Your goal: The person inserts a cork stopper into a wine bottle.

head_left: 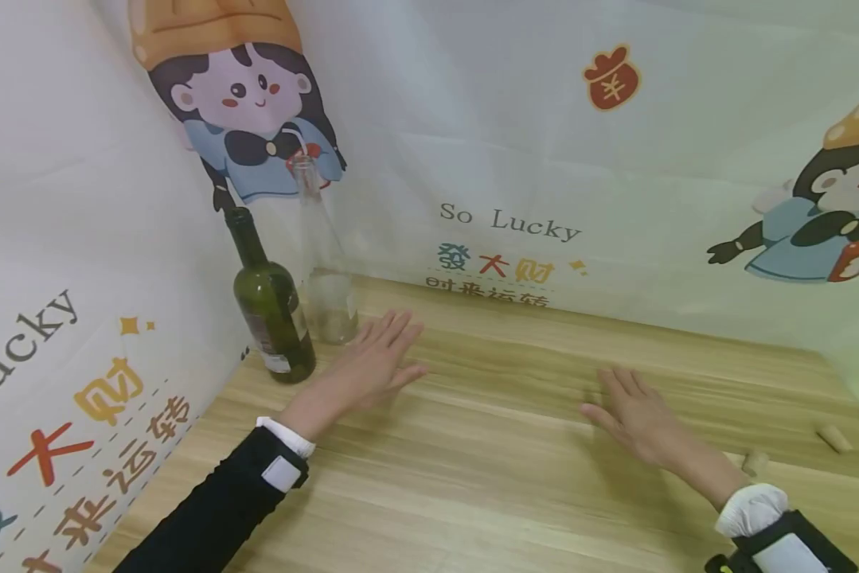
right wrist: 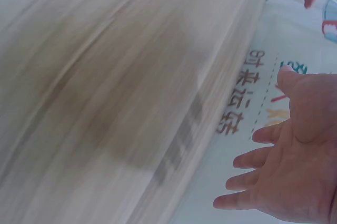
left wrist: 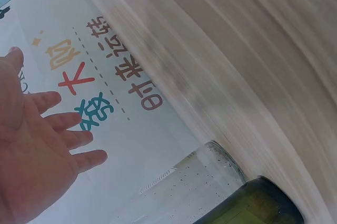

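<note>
A white printed backdrop (head_left: 429, 95) rises at twelve and nine o'clock, behind the wood-grain surface (head_left: 472, 477). On it the clear bottle (head_left: 331, 302) stands upright, near my left hand (head_left: 372, 366) at its eleven o'clock; the green bottle (head_left: 267, 294) stands just beside, at ten. Both hands are over the surface, my left at seven o'clock in the head view, my right hand (head_left: 637, 418) at four, fingers straight and apart. From my right, the farther cork (head_left: 833, 438) rests at three, the nearer cork (head_left: 755, 462) between three and four

Left hand (head_left: 368, 362) near 2 upright bottles (head_left: 267, 298).
</note>
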`<state>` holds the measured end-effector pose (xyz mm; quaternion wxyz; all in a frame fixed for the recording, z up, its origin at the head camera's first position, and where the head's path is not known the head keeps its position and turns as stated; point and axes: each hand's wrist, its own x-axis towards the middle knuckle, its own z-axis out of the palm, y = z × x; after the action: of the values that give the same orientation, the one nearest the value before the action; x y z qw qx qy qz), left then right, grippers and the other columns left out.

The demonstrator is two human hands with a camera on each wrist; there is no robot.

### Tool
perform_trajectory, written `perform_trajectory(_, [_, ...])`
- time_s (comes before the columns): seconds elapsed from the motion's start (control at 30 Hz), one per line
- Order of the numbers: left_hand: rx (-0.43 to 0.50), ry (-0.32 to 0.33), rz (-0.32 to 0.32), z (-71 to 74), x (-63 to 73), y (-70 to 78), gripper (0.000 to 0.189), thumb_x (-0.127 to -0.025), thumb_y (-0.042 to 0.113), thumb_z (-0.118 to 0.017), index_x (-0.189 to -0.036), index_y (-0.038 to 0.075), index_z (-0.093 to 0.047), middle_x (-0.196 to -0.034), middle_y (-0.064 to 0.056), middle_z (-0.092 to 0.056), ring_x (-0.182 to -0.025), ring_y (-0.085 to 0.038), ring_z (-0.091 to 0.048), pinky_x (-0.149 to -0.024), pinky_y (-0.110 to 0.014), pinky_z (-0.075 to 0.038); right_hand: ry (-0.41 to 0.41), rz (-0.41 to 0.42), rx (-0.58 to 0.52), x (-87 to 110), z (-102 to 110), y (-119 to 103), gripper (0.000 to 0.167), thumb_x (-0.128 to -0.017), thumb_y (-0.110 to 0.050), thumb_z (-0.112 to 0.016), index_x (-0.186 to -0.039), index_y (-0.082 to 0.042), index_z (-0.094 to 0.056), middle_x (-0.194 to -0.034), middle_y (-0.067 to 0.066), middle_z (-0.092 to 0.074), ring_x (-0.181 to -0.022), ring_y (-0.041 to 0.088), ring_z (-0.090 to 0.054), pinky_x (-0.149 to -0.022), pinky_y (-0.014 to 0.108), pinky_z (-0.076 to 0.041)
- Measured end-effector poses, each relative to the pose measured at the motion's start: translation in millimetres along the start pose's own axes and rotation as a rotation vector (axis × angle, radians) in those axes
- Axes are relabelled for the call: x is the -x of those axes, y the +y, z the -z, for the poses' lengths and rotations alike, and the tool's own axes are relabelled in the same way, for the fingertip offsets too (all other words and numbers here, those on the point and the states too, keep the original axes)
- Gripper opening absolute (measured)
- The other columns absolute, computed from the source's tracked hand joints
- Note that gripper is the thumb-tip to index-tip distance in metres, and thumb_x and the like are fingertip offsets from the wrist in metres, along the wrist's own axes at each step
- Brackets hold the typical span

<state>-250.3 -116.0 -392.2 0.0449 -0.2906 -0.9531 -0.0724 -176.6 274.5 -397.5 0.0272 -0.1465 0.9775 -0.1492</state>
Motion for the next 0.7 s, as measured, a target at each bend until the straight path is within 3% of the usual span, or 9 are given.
perform_trajectory(0.33, [0.007, -0.009, 0.031, 1.2, 12.0, 3.3, 0.070, -0.095, 0.059, -0.036, -0.151, 0.018, -0.024, -0.158, -0.011, -0.012, -0.145, -0.033, -0.009, -0.114, -0.057, -0.015, -0.010, -0.027, 0.002, 16.6, 1, 30, 0.076, -0.099, -0.047, -0.041, -0.139, 0.016, -0.026, -0.142, 0.044, -0.020, -0.128, 0.064, -0.015, -0.104, 0.072, -0.015])
perform_trajectory(0.53, [0.003, 0.033, -0.001, 6.3, 24.7, 5.6, 0.068, -0.096, 0.057, -0.036, -0.150, 0.016, -0.027, -0.158, -0.012, -0.014, -0.145, -0.034, -0.012, -0.114, -0.057, -0.015, -0.022, -0.113, -0.008, 32.0, 5, 57, 0.078, -0.100, -0.048, -0.036, -0.139, 0.018, -0.024, -0.140, 0.047, -0.018, -0.127, 0.065, -0.013, -0.106, 0.071, -0.007])
perform_trajectory(0.7, [0.017, 0.045, -0.005, 10.6, 37.0, 6.0, 0.068, -0.097, 0.059, -0.032, -0.150, 0.017, -0.026, -0.157, -0.013, -0.015, -0.144, -0.034, -0.014, -0.115, -0.055, -0.015, -0.040, -0.212, 0.053, 47.5, 9, 79, 0.080, -0.100, -0.053, -0.030, -0.136, 0.018, -0.027, -0.133, 0.049, -0.026, -0.120, 0.066, -0.021, -0.099, 0.073, -0.018])
